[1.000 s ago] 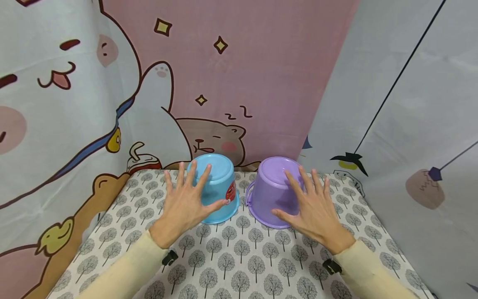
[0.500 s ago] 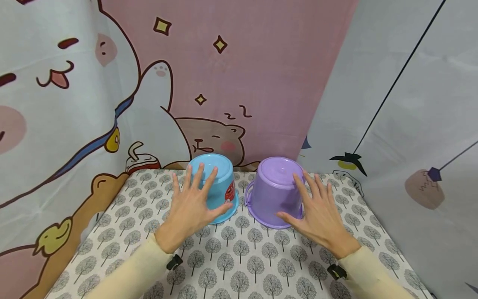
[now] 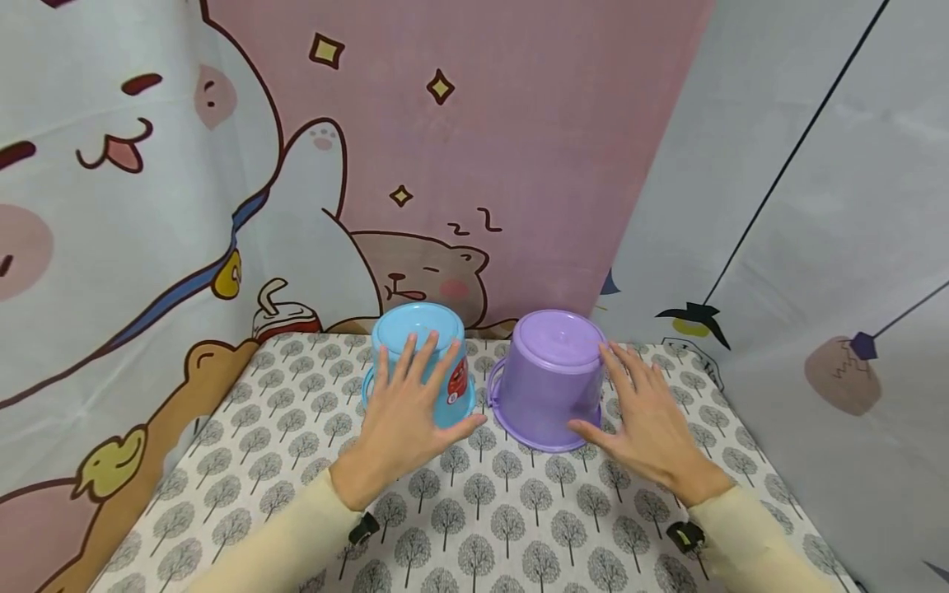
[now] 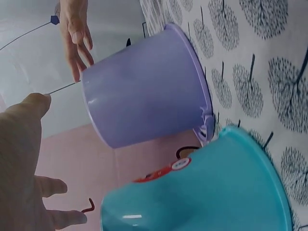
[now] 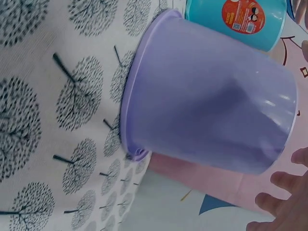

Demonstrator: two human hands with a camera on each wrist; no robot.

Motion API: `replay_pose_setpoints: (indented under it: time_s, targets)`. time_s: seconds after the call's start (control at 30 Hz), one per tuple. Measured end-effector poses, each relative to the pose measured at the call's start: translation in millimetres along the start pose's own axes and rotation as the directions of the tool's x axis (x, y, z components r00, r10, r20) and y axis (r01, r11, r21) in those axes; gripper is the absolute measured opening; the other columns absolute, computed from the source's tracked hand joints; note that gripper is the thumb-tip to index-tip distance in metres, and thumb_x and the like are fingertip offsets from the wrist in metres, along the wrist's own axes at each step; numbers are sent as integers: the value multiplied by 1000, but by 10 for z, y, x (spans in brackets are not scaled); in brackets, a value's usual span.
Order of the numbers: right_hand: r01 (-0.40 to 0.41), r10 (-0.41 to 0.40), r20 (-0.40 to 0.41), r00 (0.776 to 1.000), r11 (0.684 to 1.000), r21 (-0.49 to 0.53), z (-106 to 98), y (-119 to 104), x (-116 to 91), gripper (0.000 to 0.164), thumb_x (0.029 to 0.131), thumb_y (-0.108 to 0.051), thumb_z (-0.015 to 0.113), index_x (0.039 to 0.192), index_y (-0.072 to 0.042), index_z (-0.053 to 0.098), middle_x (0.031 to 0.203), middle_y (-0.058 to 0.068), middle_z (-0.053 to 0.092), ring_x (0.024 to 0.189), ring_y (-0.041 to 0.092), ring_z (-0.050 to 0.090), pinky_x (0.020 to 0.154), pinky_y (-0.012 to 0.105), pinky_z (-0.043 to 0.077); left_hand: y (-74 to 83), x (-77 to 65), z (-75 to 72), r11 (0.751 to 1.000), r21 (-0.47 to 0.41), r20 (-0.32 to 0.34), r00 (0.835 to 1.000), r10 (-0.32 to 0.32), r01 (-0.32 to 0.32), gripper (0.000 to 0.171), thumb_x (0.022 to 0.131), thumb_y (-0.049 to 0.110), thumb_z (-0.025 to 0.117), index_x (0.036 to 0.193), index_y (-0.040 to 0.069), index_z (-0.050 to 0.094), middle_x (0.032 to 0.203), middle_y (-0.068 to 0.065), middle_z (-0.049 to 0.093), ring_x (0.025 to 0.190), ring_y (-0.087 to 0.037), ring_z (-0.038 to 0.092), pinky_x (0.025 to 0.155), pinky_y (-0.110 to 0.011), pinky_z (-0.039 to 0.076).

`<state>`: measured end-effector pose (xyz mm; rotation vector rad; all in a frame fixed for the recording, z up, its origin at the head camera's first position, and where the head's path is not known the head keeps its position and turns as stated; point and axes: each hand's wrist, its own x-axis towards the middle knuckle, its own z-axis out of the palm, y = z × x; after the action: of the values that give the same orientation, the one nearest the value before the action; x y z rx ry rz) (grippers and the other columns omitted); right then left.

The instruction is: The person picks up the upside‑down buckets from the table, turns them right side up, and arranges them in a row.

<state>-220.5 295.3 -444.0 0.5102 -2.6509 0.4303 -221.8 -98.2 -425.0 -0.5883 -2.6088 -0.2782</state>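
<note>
1. The largest is the pink and white fabric backdrop (image 3: 519, 123) printed with cartoon animals; it stands beyond both hands and also at their sides.
2. The counter (image 3: 511, 519), which is below both hands, has a white cloth covering with dark tree prints.
3. The purple round plastic bucket (image 3: 544, 399) stands upside down on the counter, with its base upward. It is just to the left of the right hand and well to the right of the left hand.
4. The light blue round plastic bucket (image 3: 415, 317) also stands upside down on the counter. It is just beyond the left hand, which hides a part of it in the head view.
5. The cream-coloured fabric sleeves (image 3: 285, 523) cover the forearms, behind the hands.
6. The left hand (image 3: 404, 424) is released: the fingers are spread, the thumb points to the right, and nothing is held. In its wrist view, a gap shows between its visible fingers and the blue bucket.
7. The right hand (image 3: 648, 424) is released too, with thumb and fingers apart, beside the purple bucket. I cannot tell if its fingertips touch the base edge.
8. The thin purple handle (image 3: 495, 383) is at the side of its bucket nearer to the left hand.
9. The red printed sticker (image 3: 458, 379) on the blue bucket is just beyond the left thumb.
</note>
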Motion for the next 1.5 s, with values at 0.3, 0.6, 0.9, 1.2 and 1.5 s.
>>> replay_pose_setpoints:
  time_s: [0.3, 0.6, 0.9, 1.2, 1.5]
  targets:
    - [-42, 41, 22, 999, 998, 47, 44, 180, -23, 127, 96, -70, 87, 188, -17, 18, 192, 26, 27, 174, 58, 34, 142, 87, 19, 186, -39, 97, 998, -58, -10, 999, 39, -39, 114, 101, 88, 65, 188, 29, 22, 191, -16, 36, 177, -50, 34, 145, -79, 20]
    - [-65, 63, 33, 997, 996, 53, 123, 290, -59, 126, 98, -69, 85, 189, -21, 14, 193, 23, 27, 170, 60, 37, 132, 95, 27, 382, -33, 208, 992, -111, -27, 998, 63, -65, 116, 98, 84, 75, 186, 24, 31, 192, -14, 35, 176, -47, 38, 145, -75, 23]
    - [-129, 120, 125, 985, 989, 69, 190, 376, -92, 124, 102, -72, 78, 190, -20, 8, 194, 25, 22, 172, 64, 31, 133, 95, 25, 448, -32, 324, 984, -153, 2, 996, 88, -86, 116, 102, 82, 72, 187, 17, 26, 191, -17, 35, 175, -47, 40, 144, -72, 29]
    - [-175, 149, 217, 965, 979, 104, 280, 502, -64, 123, 104, -76, 74, 190, -20, 8, 191, 32, 25, 169, 66, 35, 122, 98, 33, 472, 12, 505, 966, -255, 81, 995, 56, -34, 117, 104, 80, 72, 187, 12, 24, 191, -20, 34, 174, -42, 43, 140, -65, 42]
    - [-230, 155, 307, 939, 946, 227, 406, 684, 17, 125, 100, -76, 81, 190, -24, 11, 192, 29, 24, 172, 64, 32, 125, 98, 31, 475, 111, 746, 923, -379, 195, 981, 3, 73, 115, 104, 79, 73, 187, 16, 25, 192, -17, 34, 171, -43, 48, 131, -66, 55]
